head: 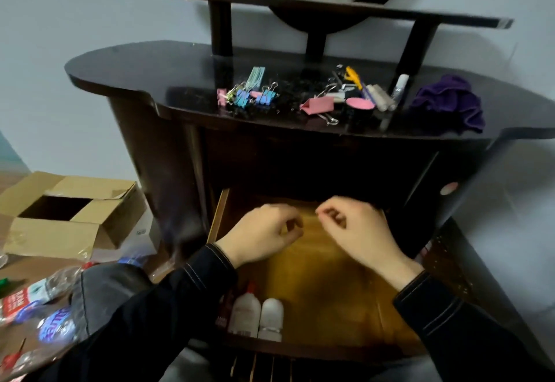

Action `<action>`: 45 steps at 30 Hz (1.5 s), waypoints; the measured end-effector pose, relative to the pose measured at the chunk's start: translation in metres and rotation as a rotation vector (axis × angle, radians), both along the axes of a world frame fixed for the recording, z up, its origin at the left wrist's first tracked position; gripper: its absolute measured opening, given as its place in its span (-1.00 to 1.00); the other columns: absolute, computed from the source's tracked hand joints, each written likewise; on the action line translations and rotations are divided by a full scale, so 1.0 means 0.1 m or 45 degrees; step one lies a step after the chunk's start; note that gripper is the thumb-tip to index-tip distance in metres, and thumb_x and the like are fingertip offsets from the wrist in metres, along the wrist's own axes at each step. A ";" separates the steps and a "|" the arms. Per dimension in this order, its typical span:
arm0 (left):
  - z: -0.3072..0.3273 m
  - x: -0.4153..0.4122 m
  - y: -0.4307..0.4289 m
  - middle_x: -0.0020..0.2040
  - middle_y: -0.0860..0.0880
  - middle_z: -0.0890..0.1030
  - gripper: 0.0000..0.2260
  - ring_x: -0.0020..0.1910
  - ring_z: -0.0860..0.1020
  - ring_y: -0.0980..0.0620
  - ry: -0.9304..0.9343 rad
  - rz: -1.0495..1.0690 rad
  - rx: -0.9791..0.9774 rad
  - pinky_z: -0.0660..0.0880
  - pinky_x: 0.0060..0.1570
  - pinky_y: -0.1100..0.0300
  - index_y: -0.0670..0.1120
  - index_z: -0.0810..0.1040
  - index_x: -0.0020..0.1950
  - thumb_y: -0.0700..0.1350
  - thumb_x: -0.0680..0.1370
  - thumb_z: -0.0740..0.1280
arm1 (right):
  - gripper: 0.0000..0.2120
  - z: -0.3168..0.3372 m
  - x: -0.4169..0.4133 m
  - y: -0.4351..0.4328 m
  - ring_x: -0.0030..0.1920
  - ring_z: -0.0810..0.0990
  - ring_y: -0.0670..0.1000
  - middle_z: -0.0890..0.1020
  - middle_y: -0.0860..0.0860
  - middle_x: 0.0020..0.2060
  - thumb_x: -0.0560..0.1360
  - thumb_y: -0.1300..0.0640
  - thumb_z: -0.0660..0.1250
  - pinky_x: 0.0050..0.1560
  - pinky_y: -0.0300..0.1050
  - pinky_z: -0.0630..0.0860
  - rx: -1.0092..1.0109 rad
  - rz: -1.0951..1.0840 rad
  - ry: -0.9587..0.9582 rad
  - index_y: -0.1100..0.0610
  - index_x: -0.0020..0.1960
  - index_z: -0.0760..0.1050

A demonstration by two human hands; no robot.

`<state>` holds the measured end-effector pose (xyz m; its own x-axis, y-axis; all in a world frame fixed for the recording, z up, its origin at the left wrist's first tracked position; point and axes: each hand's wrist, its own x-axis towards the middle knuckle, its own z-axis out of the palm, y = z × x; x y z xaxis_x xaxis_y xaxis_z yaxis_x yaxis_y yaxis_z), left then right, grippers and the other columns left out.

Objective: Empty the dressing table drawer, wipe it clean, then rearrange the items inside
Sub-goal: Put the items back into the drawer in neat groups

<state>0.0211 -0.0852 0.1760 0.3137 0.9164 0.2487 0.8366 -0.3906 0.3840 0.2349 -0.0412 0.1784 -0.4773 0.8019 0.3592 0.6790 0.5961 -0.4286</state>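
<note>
1. Drawer is pulled out below the dressing table top, and its wood floor is mostly bare.
2. Left hand is over the far-left part of the drawer with its fingers curled in. Can't tell if it holds anything.
3. Right hand is just right of it, over the far-middle, with thumb and forefinger tips pinched together. Can't tell if anything is between them.
4. The hands are near each other, not touching.
5. Two white bottles stand side by side in the drawer's near-left corner.
6. On the top: coloured binder clips left of centre, a pink folded piece in the middle, pens and small tubes right of that, and a purple cloth bunched at the far right.
7. On the floor to the left: an open cardboard box, with plastic bottles nearer.
</note>
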 end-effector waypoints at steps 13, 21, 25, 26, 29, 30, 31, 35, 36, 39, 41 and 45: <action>1.62 0.27 0.98 -0.06 0.03 0.50 -0.81 -0.04 0.46 -0.01 -0.227 0.185 0.700 0.47 -0.06 0.04 -0.04 0.59 0.07 -0.03 0.49 0.42 | -0.67 1.25 0.13 0.92 0.30 0.46 0.08 0.56 -0.13 0.21 0.58 0.01 0.34 0.18 0.01 0.47 0.397 -0.208 0.024 -0.25 0.31 0.55; 1.58 0.05 1.41 -0.08 0.02 0.50 -0.84 -0.03 0.53 -0.03 0.095 0.067 0.363 0.48 -0.03 0.10 -0.01 0.62 0.01 0.04 0.52 0.38 | -0.81 1.44 0.24 1.22 0.04 0.63 -0.04 0.58 -0.21 0.03 0.59 0.07 0.35 0.07 -0.12 0.57 0.147 -0.201 0.435 -0.06 0.18 0.63; 1.55 0.04 1.46 -0.08 0.05 0.48 -0.84 -0.06 0.50 0.02 0.066 0.074 0.383 0.50 -0.05 0.09 0.00 0.61 0.00 0.06 0.53 0.36 | -0.81 1.81 0.11 1.48 -0.08 0.61 -0.09 0.61 -0.17 -0.13 0.56 0.11 0.29 -0.14 -0.16 0.50 0.128 -0.390 0.271 -0.05 0.13 0.58; 1.54 0.04 1.46 -0.08 0.05 0.48 -0.84 -0.06 0.50 0.03 0.053 0.070 0.391 0.50 -0.05 0.10 0.00 0.60 0.00 0.06 0.53 0.36 | -0.80 1.90 0.04 1.54 -0.05 0.63 -0.04 0.63 -0.15 -0.12 0.56 0.12 0.28 -0.11 -0.12 0.51 0.085 -0.414 0.169 -0.05 0.15 0.56; 1.52 0.03 1.48 -0.09 0.05 0.48 -0.87 -0.05 0.49 0.04 0.015 0.054 0.419 0.49 -0.05 0.14 0.04 0.59 0.00 0.05 0.53 0.35 | -0.81 2.06 -0.16 1.74 -0.03 0.65 0.09 0.66 0.02 -0.01 0.54 0.13 0.32 -0.04 -0.04 0.56 -0.039 -0.455 -0.273 0.05 0.15 0.55; 1.51 0.02 1.48 -0.09 0.06 0.48 -0.87 -0.05 0.49 0.05 0.008 0.052 0.422 0.49 -0.05 0.14 0.05 0.59 0.00 0.06 0.52 0.35 | -0.82 2.07 -0.21 1.79 -0.03 0.65 0.11 0.66 0.05 0.01 0.54 0.14 0.34 -0.05 -0.04 0.55 -0.047 -0.461 -0.400 0.09 0.14 0.55; 1.50 0.01 1.49 -0.09 0.07 0.48 -0.86 -0.05 0.49 0.06 0.002 0.050 0.428 0.50 -0.04 0.13 0.04 0.60 0.00 0.06 0.52 0.34 | -0.82 2.08 -0.26 1.83 -0.02 0.64 0.12 0.66 0.07 0.02 0.53 0.14 0.36 -0.07 -0.04 0.54 -0.045 -0.469 -0.485 0.11 0.13 0.55; 1.47 -0.01 1.54 -0.07 0.09 0.49 -0.83 -0.03 0.50 0.07 -0.017 0.050 0.428 0.52 -0.01 0.12 0.04 0.61 0.04 0.07 0.52 0.34 | -0.82 2.03 -0.35 1.94 -0.04 0.64 0.11 0.64 0.06 -0.04 0.50 0.11 0.42 -0.12 -0.03 0.50 -0.059 -0.515 -0.547 0.11 0.04 0.49; 1.47 -0.01 1.54 -0.07 0.09 0.49 -0.83 -0.03 0.50 0.07 -0.023 0.051 0.431 0.52 -0.01 0.12 0.03 0.61 0.03 0.06 0.52 0.34 | -0.80 2.03 -0.35 1.95 -0.04 0.64 0.10 0.64 0.06 -0.05 0.50 0.09 0.43 -0.10 -0.02 0.52 -0.063 -0.515 -0.541 0.11 0.05 0.48; 1.47 -0.01 1.54 -0.07 0.09 0.50 -0.85 -0.03 0.50 0.07 -0.035 0.055 0.428 0.51 -0.01 0.13 0.03 0.61 0.01 0.05 0.52 0.35 | -0.75 2.03 -0.30 1.97 -0.01 0.64 0.07 0.65 0.04 -0.01 0.51 0.03 0.43 -0.03 0.00 0.56 -0.064 -0.475 -0.512 0.13 0.11 0.52; 1.48 0.01 1.51 -0.13 0.09 0.48 -0.91 -0.10 0.49 0.07 -0.060 0.064 0.460 0.48 -0.11 0.16 0.01 0.56 -0.10 0.02 0.51 0.35 | -0.82 2.05 -0.25 1.97 -0.04 0.64 0.03 0.67 0.01 -0.05 0.53 0.01 0.40 -0.04 -0.01 0.56 -0.051 -0.438 -0.419 0.08 0.06 0.58; 1.59 0.05 1.43 -0.18 0.07 0.51 -0.97 -0.20 0.49 0.06 -0.321 0.264 0.767 0.43 -0.23 0.16 -0.05 0.54 -0.14 -0.17 0.48 0.33 | -0.89 2.09 -0.20 1.91 -0.14 0.58 -0.02 0.63 -0.11 -0.14 0.54 0.03 0.29 -0.16 -0.08 0.46 0.095 -0.457 -0.293 -0.04 -0.05 0.59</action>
<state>0.0256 0.0581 0.3346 0.0123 0.6300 0.7765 0.8307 -0.4387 0.3428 0.2153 0.1502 0.3874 -0.2477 0.9077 0.3389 0.9217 0.3285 -0.2064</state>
